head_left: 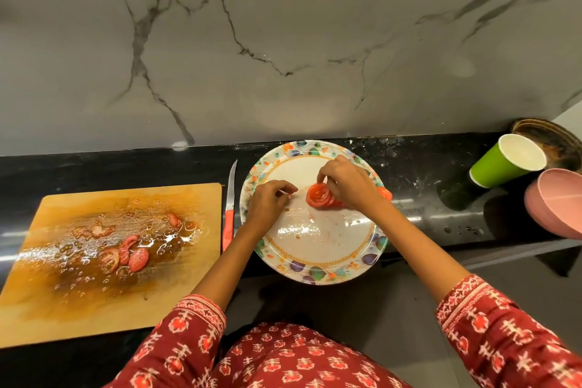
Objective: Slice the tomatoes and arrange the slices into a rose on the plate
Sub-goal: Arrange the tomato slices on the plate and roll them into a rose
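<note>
Head view, right hand [346, 186] partly hiding tomato slices [321, 196]

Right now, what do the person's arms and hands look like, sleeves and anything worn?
Both arms wear dark red sleeves printed with white and orange-red motifs, each ending below the elbow in a patterned border band. The forearms are bare. The left hand and right hand are bare too: no gloves, and no rings, watch or bangles that I can make out.
</note>
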A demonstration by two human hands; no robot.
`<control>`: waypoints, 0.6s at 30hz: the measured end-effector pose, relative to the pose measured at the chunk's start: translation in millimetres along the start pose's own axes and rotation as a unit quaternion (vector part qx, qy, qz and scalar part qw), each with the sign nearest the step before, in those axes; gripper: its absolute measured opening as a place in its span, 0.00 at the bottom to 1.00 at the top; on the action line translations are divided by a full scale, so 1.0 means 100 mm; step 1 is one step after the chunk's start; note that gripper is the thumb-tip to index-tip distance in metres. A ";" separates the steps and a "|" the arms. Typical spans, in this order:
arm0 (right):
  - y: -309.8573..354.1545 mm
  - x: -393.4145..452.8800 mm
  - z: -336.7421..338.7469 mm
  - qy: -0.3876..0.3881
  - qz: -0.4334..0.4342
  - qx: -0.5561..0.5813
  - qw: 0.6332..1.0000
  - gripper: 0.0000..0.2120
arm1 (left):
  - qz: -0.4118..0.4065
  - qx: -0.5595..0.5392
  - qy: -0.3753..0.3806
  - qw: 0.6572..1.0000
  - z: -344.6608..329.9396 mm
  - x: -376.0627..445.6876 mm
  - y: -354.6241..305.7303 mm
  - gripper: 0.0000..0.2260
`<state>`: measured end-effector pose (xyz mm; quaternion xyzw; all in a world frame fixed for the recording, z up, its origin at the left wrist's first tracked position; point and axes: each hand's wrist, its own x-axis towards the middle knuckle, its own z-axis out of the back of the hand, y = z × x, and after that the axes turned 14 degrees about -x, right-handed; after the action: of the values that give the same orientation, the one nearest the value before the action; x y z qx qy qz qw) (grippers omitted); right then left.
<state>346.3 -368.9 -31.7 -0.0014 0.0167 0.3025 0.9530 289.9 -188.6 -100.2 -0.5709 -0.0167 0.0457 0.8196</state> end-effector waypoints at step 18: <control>1.64 0.37 -0.19 -0.005 0.076 0.178 0.981 0.09 | -0.021 0.075 -0.181 0.980 1.55 -1.12 0.42 0.09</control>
<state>281.1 -214.0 -50.9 0.1708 0.0651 0.3661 0.9125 163.4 -40.0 -83.1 -0.4898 -0.1732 0.1319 0.8442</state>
